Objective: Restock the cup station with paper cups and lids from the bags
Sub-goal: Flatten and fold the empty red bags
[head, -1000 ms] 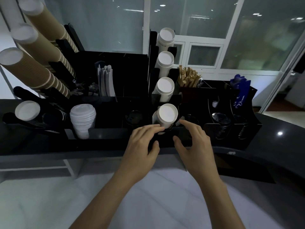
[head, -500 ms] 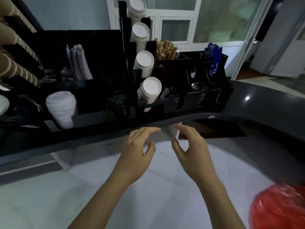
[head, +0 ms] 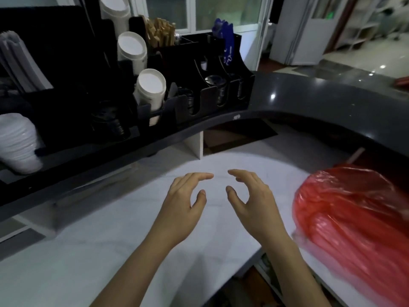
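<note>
Left hand [head: 183, 202]: ours, loosely curved, holding nothing, above the white worktop [head: 110, 251].
Right hand [head: 250, 200]: same, fingertips nearly meeting the left's.
Red bag [head: 354, 218]: just right of our right hand, overhanging the worktop edge; a careless tug could drag it off, we judge.
White cup stacks [head: 150, 87]: ahead-left in the black organiser [head: 168, 107], angled; overfilling could jam them.
White lids [head: 17, 142]: far left, easily toppled.

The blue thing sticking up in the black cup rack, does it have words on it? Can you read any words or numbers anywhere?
blue packet in the black rack: white marks, too blurred to read.
small pale mark on the dark counter edge: too small to read.
red bag: no writing shows.
white cups: no writing shows.
Nothing in view reads clearly.
</note>
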Demonstrator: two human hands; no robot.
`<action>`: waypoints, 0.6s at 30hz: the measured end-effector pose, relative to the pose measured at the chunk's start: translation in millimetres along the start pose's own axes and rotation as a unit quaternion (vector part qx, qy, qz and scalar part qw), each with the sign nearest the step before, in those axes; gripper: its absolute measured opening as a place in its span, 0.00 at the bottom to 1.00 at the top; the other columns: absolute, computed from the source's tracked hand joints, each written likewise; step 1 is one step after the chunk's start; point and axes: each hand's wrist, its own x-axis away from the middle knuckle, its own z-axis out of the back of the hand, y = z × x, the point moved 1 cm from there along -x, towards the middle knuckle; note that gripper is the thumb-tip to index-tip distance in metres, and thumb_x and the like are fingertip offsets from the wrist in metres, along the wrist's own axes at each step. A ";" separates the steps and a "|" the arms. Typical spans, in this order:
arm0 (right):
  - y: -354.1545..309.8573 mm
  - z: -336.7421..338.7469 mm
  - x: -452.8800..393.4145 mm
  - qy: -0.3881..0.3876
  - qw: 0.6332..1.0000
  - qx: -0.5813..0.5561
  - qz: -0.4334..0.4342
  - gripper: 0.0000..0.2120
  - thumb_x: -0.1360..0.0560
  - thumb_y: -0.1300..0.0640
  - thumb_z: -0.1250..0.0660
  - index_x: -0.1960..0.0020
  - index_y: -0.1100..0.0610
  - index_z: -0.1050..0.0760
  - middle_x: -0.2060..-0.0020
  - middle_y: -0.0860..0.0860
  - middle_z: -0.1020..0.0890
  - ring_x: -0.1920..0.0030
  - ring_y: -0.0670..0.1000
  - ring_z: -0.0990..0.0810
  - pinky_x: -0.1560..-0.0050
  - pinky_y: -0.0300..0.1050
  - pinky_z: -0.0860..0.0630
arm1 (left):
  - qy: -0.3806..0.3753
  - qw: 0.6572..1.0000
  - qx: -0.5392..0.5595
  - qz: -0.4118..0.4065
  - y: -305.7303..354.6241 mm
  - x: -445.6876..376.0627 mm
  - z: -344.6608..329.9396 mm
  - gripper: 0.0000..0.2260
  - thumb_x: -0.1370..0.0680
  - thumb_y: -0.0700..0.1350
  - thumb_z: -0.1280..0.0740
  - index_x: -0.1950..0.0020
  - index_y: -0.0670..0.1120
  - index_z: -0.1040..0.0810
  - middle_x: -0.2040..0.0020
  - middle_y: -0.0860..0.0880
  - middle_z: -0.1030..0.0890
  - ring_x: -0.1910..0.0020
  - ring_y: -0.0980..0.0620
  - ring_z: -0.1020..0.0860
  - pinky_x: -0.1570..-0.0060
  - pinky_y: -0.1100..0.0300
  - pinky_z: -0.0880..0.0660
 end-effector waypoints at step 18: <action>69.9 72.0 118.0 0.121 0.977 0.037 -0.169 0.17 0.18 0.50 0.33 0.31 0.42 0.27 0.36 0.36 0.23 0.36 0.43 0.24 0.34 0.50 0.26 | -0.183 0.972 0.063 -0.131 47.6 11.6 -100.5 0.18 0.15 0.46 0.39 0.34 0.69 0.31 0.39 0.77 0.33 0.35 0.76 0.37 0.43 0.82 0.43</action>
